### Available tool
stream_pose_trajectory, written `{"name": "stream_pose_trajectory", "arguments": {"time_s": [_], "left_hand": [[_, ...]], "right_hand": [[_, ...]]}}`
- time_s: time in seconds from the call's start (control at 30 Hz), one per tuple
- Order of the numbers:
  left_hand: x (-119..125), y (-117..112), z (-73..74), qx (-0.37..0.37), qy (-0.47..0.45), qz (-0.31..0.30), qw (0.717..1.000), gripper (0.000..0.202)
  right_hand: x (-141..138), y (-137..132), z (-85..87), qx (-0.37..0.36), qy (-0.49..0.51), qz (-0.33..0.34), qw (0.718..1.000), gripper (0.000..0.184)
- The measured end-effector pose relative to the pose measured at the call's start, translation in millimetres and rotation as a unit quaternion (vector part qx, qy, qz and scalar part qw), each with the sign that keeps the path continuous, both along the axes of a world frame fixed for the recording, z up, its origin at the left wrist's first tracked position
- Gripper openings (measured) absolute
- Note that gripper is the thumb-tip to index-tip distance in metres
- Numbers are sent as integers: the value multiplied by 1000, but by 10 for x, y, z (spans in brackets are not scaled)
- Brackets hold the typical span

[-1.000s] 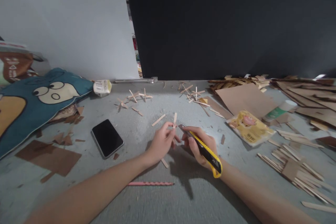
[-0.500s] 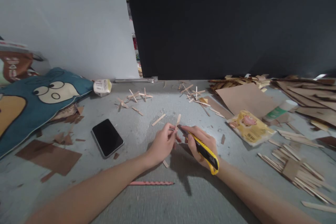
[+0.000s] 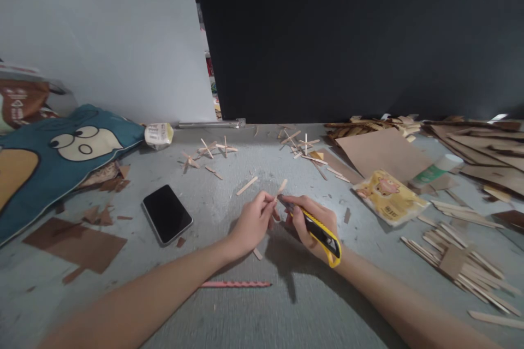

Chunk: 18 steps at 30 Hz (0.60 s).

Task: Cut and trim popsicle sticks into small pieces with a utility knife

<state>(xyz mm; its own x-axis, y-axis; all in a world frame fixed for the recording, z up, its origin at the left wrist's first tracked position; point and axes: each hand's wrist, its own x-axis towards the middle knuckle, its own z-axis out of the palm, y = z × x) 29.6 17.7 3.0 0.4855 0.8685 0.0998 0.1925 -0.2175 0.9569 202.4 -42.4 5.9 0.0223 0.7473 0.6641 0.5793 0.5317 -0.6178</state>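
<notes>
My left hand (image 3: pixel 252 222) pinches a short wooden craft stick (image 3: pixel 280 187) by its lower end, the stick tilted up and to the right above the grey floor. My right hand (image 3: pixel 310 224) is wrapped around a yellow and black utility knife (image 3: pixel 318 229), its tip touching the stick just right of my left fingertips. A small cut-off stick piece (image 3: pixel 257 253) lies on the floor under my left wrist. A pink twisted pencil (image 3: pixel 235 284) lies below my forearms.
A black phone (image 3: pixel 167 214) lies left of my hands. Loose sticks (image 3: pixel 247 185) are scattered ahead. Cardboard sheets (image 3: pixel 382 154), a yellow packet (image 3: pixel 387 197), a glue bottle (image 3: pixel 434 173) and a stick pile (image 3: pixel 458 262) sit on the right. A blue cushion (image 3: pixel 53 155) and brown cardboard scraps (image 3: pixel 76 244) are on the left.
The stick in my left hand has tilted from nearly upright over to the right. The knife and my right hand have shifted slightly up and closer to the stick.
</notes>
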Motion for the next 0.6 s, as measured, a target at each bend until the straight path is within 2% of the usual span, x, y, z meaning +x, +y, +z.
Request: {"name": "stream_pose_trajectory", "arguments": {"time_s": [0.23, 0.4, 0.6], "left_hand": [[4, -2, 17, -26, -13, -2, 1000, 34], [-5, -6, 11, -24, -9, 5, 1000, 37], [1, -7, -16, -34, -28, 12, 999, 38]], "right_hand": [[-9, 8, -16, -37, 54, -5, 998, 24], [-102, -15, -24, -35, 34, -24, 999, 18], [-151, -23, -59, -46, 20, -26, 998, 21]]}}
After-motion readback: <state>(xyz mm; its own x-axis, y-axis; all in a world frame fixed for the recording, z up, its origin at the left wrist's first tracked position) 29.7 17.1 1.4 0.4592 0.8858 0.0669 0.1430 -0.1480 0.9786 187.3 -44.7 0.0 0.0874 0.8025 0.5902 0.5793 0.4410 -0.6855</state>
